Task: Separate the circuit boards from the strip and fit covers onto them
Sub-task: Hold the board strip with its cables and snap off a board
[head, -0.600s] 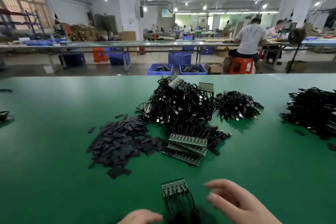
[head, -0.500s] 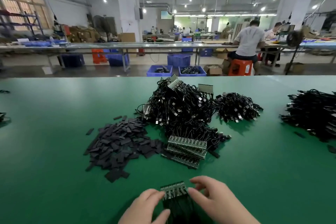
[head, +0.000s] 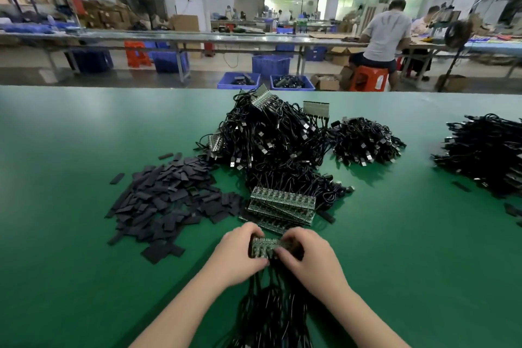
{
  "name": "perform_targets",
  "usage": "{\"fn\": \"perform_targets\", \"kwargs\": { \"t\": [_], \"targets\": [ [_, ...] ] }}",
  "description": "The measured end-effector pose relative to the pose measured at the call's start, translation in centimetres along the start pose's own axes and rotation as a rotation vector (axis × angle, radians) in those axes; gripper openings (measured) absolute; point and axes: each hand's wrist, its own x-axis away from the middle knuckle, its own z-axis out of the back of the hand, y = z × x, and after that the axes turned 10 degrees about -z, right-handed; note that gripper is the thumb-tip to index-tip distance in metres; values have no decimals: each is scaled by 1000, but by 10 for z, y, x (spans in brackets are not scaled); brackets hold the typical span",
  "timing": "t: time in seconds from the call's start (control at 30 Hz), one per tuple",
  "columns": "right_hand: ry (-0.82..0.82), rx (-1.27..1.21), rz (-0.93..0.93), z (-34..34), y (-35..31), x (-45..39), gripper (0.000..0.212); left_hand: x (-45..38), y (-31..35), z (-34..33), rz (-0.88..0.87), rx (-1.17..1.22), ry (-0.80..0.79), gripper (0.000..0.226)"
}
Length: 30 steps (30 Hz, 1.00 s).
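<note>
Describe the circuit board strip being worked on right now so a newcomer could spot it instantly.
Start at the green table and find the stack of board strips lying in front of the big cable pile. Just nearer the camera, the left hand and right hand grip one strip. Unlike the stacked ones, it is held, with black cables trailing toward the person.

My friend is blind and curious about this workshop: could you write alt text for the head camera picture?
Two bare hands, left hand and right hand, grip a strip of circuit boards over a green table, its black cables trailing toward the viewer. Behind lie more board strips, a pile of dark covers to the left, and heaps of black cables.
</note>
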Motion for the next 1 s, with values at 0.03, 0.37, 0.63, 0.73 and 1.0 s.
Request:
{"fn": "perform_targets", "kwargs": {
  "t": [0.03, 0.37, 0.63, 0.73, 1.0],
  "targets": [
    [34, -69, -6, 0, 3, 0, 21, 0, -2, -2, -3, 92, 48, 38],
    [63, -489, -108, 1, 18, -5, 12, 1, 13, -27, -82, 656, 405, 45],
    [76, -511, -74, 4, 16, 1, 22, 5, 17, -25, -69, 614, 367, 27],
    [62, -519, -75, 5, 15, 2, 17, 7, 15, -28, -71, 573, 407, 26],
    [110, -548, -64, 2, 15, 4, 13, 8, 15, -28, -113, 546, 448, 23]
  ]
}}
